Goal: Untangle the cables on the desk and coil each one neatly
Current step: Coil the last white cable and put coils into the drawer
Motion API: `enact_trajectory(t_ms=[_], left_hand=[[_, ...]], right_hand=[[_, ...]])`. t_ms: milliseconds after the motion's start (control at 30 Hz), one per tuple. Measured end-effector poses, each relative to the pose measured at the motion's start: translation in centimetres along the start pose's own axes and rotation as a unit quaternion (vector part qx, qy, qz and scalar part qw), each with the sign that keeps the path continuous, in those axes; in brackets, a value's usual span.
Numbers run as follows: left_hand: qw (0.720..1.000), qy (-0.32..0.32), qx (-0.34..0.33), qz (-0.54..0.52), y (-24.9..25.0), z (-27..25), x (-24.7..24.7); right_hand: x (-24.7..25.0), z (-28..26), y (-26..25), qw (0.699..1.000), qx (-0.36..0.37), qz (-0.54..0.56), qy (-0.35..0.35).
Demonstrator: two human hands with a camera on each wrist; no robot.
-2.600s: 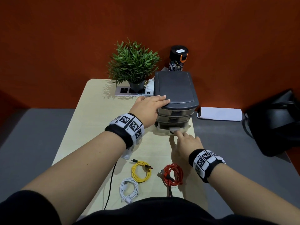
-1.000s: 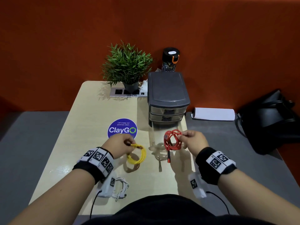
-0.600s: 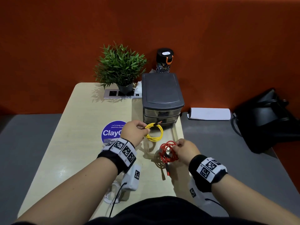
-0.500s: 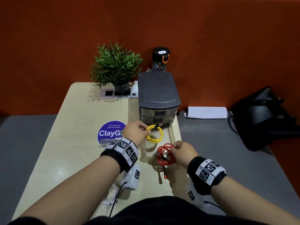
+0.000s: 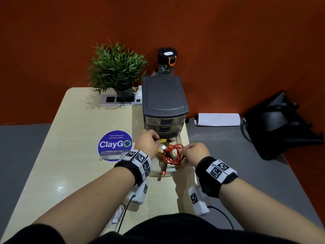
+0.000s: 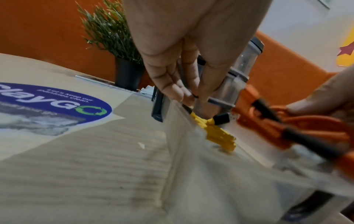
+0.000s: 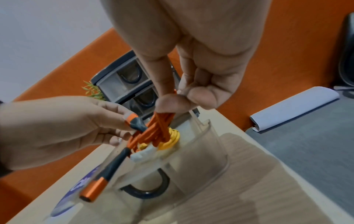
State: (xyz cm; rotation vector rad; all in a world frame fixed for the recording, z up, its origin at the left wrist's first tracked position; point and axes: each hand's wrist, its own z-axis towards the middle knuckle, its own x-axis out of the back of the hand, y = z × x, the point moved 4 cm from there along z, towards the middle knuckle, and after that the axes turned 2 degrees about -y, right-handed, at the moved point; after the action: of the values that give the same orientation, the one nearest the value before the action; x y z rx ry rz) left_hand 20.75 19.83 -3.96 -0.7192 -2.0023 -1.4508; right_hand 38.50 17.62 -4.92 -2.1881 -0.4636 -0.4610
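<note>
Counted three cables. Pinched the red cable [image 5: 173,154] as a loose coil between thumb and fingertips of the right hand [image 5: 195,153], held just above the open drawer [image 5: 182,140], with one plug hanging down over the drawer's front. Saw the same bunch of red loops squeezed under the thumb in the right wrist view [image 7: 159,125]. Found the yellow cable [image 5: 163,140] coiled inside that drawer, under and behind the red one. Kept the left hand [image 5: 147,143] at the drawer's left rim, fingertips drawn together on the yellow cable's dark end [image 6: 218,133]; could not tell whether those fingers also touched a red plug. Left the white cable [image 5: 117,215] on the desk [image 5: 79,173] near the front edge, beside the left forearm and well apart from the other two.

Counted three drawers in one grey organizer [image 5: 163,92]: two pushed in, the bottom one pulled out. Noted further out one round blue sticker [image 5: 115,145] left of the drawer, one plant [image 5: 116,67], one socket strip [image 5: 119,99] and one bottle [image 5: 167,62] along the back, then one white roll [image 5: 218,119] and one black bag [image 5: 281,124] off to the right.
</note>
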Motion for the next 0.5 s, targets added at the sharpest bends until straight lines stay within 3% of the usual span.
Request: enact_trajectory(t_ms=[267,367,500], left_hand=[[0.999,-0.030,-0.016,0.005,-1.2,-1.3,0.7],[0.995,-0.048,-0.092,0.003,-1.5,-1.9,0.5],[0.948,-0.120,-0.201,0.215,-1.5,-2.4,-0.8]], right_hand=[[-0.6,0.9,-1.0,0.999,0.003,-0.001,0.040],[-0.9,0.7,-0.9,0.998,0.011,-0.033,0.050],[-1.4,-0.1,-1.2,0.965,0.077,-0.241,0.063]])
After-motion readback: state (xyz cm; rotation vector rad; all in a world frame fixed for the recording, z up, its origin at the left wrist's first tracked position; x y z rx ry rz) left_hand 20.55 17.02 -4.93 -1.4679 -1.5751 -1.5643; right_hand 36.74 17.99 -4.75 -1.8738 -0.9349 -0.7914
